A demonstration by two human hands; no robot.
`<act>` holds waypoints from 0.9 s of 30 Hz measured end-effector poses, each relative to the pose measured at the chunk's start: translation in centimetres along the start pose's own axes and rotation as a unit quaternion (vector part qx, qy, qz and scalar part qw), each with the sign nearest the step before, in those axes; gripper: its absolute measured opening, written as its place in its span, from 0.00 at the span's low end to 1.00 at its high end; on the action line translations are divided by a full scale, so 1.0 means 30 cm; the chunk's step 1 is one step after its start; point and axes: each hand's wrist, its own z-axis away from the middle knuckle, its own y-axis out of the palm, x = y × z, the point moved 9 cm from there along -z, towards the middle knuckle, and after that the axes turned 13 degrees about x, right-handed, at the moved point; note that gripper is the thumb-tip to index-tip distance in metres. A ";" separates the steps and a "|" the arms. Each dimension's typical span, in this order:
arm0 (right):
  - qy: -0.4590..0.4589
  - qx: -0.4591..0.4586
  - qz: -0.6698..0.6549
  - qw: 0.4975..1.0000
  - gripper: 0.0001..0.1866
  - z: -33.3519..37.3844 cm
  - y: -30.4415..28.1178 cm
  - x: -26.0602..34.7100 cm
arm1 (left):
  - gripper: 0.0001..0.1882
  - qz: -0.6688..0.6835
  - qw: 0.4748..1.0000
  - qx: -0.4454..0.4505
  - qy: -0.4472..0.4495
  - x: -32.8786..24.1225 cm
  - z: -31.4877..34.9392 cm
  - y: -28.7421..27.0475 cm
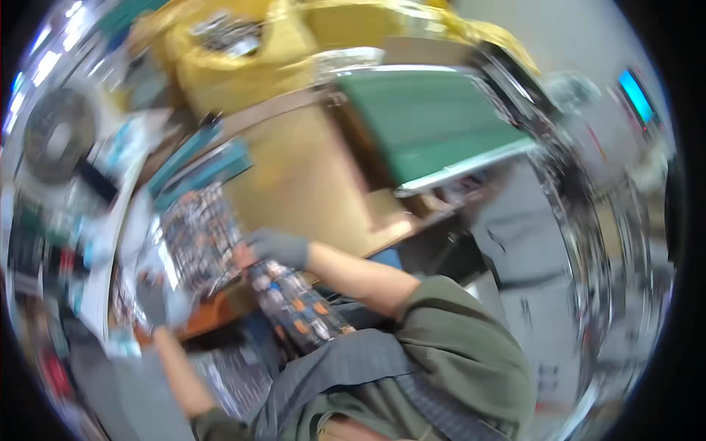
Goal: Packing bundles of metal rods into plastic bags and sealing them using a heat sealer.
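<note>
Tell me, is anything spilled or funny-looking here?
Nothing looks clearly spilled or broken, though blur hides details. One odd bit: the speckled strip by the right hand hangs past the edge of the tan tabletop toward the grey apron, so it looks untidy.

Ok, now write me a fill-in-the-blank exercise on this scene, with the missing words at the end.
1. The right hand, at the patterned sheeting, wears a glove coloured ____.
2. The bags at the top of the picture are ____.
3. The belt beyond the right arm is coloured ____.
4. The fan is on the picture's ____ side.

Missing words: grey; yellow; green; left.
</note>
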 end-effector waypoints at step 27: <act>-0.070 -0.119 0.047 0.989 0.21 0.196 -0.117 0.113 | 0.08 0.220 0.960 0.108 0.136 -0.881 -0.026 0.514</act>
